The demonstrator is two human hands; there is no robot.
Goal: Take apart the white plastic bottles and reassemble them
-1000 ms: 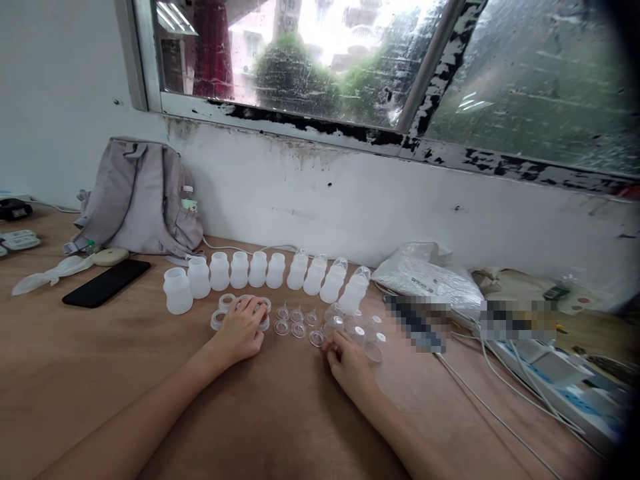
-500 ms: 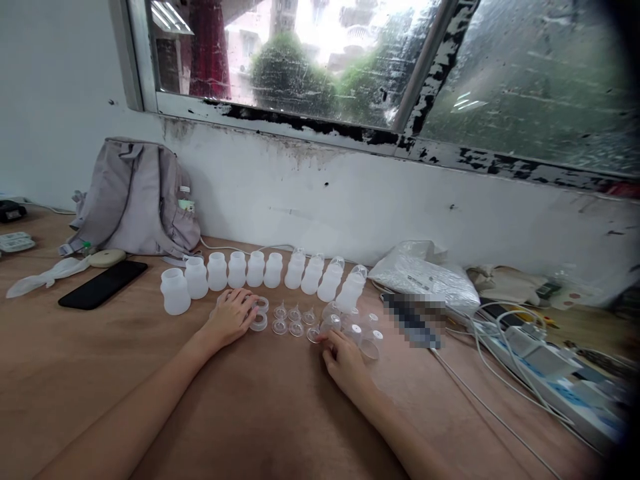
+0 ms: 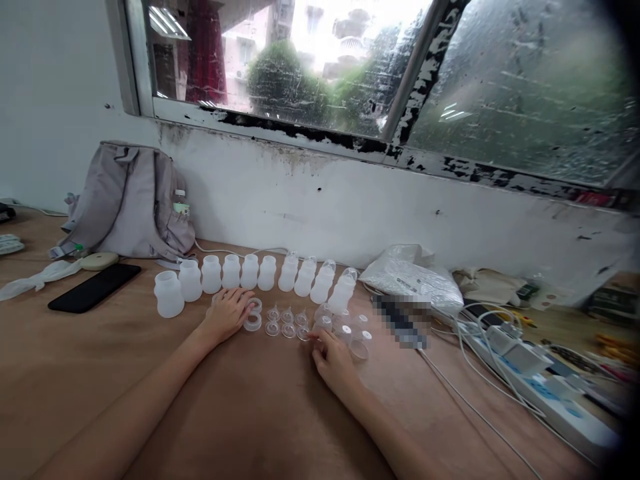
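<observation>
My left hand (image 3: 230,313) lies with its fingers spread over clear bottle collar rings (image 3: 253,323), some of which it hides. To its right sit two short rows of clear bottle nipples (image 3: 288,330). My right hand (image 3: 336,358) rests on the table with fingers apart, its index fingertip at the rightmost front nipple (image 3: 303,333). Just beyond that hand stand several clear dome caps (image 3: 359,348). Behind everything curves a row of frosted baby bottles (image 3: 169,295); the left ones are open at the top, while the several at the right end carry clear domed tops (image 3: 327,268).
A grey backpack (image 3: 125,200) leans on the wall at the left, with a black phone (image 3: 94,289) before it. At the right lie a plastic bag (image 3: 413,277), a blurred-out device (image 3: 400,321), white cables and a power strip (image 3: 545,393).
The whole view has shifted slightly, so things appear a little further left. Both hands keep nearly the same places among the parts.
</observation>
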